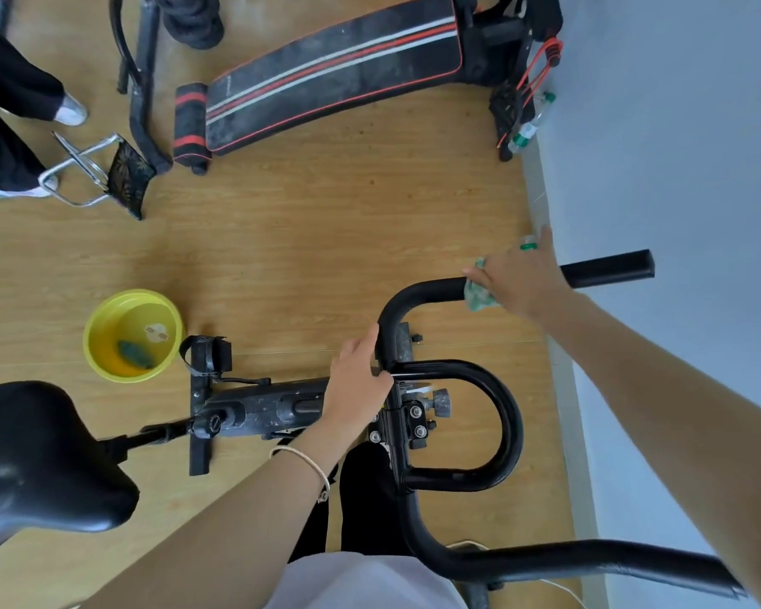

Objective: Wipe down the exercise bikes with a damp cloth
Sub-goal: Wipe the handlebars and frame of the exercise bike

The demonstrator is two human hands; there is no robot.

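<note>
The exercise bike (260,406) stands on a wooden floor (304,239), seen from above; its black handlebar (422,291) is the thing to steer by. The right hand (523,281) is on the handlebar's far arm, closed over a bunched green cloth (479,297) and pressing it against the tube; the cloth wraps partly round the bar and shows only at the hand's left edge. The left hand (357,382) grips the handlebar at its middle bend, thumb lying up along the curve, fingers curled over the thinner inner loop; a thin bracelet sits on that wrist. The two hands are well apart.

Left of the handlebar, past a strapped pedal (207,353), a yellow bowl (102,367) sits on the floor with a dark green lump inside; the black saddle (40,459) is further left and nearer the viewer. Beyond the handlebar lies a padded black bench (335,76) with red and white stripes; a plastic bottle (527,131) stands by the bench at the foot of the pale wall (677,125), which runs along the handlebar's right. Far to the upper left are another person's dark trouser legs (9,81).
</note>
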